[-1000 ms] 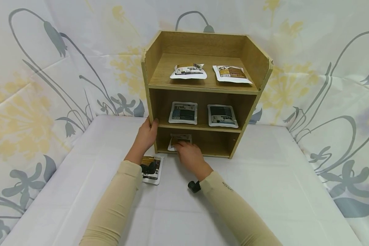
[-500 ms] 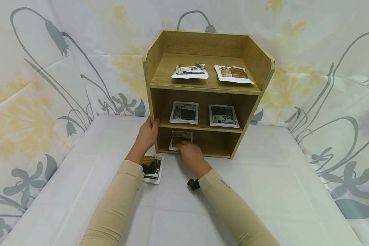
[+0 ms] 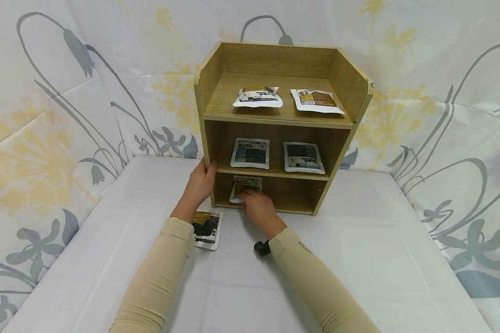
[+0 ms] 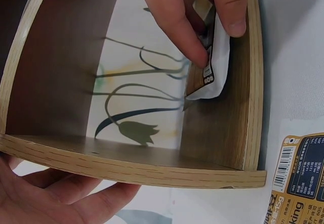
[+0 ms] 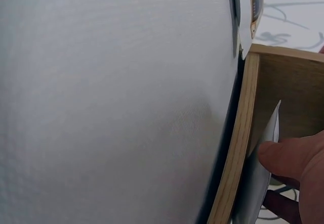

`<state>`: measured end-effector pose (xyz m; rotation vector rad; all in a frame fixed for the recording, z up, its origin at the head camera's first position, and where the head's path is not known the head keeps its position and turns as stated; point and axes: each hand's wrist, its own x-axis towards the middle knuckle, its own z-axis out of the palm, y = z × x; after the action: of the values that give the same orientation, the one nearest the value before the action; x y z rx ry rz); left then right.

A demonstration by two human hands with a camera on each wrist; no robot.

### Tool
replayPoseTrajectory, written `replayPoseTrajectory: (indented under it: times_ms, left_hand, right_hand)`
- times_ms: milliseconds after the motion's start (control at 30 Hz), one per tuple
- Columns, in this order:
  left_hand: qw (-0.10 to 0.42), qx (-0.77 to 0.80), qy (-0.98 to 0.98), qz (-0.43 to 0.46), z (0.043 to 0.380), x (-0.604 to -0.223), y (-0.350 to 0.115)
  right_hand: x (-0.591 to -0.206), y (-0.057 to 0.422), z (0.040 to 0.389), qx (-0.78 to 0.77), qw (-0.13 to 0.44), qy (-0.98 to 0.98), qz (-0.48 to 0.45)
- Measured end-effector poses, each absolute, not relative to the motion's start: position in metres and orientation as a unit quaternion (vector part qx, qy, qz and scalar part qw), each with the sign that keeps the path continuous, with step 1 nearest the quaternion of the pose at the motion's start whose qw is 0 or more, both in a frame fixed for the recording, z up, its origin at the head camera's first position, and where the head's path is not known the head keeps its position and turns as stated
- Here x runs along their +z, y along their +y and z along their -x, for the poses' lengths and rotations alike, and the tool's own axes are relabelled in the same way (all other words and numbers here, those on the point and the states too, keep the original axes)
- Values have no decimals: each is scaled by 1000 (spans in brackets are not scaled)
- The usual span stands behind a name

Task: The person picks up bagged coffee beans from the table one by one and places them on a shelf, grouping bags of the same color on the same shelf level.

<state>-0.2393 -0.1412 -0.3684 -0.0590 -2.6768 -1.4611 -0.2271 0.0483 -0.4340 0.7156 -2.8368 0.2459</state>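
In the head view a wooden shelf unit (image 3: pixel 279 118) with three tiers stands at the back of the table. My left hand (image 3: pixel 199 182) grips its left side panel, with the thumb at the front edge and the fingers on the outer face, as the left wrist view also shows. My right hand (image 3: pixel 260 210) reaches into the bottom compartment's left part and pinches the near edge of a white-edged, brown-printed pouch (image 3: pixel 247 182). In the left wrist view, the thumb presses the white edge of this pouch (image 4: pixel 220 64) and a finger lies on its printed face.
Another brown pouch (image 3: pixel 208 233) lies on the white tablecloth (image 3: pixel 241 291), partly under my left wrist. Two dark-green pouches (image 3: pixel 250 152) lie on the middle tier. The top tier bears two brown-and-white pouches (image 3: pixel 316 101). Flowered cloth (image 3: pixel 58 92) hangs behind.
The pouch in the bottom compartment has slid slightly deeper, with my right hand still at its near edge. My left hand keeps its place on the side panel.
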Motion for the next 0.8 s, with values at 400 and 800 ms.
replayPoseTrajectory:
  times_ms: [400,800]
  left_hand:
    - [48,-474,-879,21,240,-369,-141]
    - [44,-460,-886,38,241,-367,-146]
  right_hand:
    - [-436,49,228,93,104,-959,-247]
    - [-437,48,223,90,113,-955,-257]
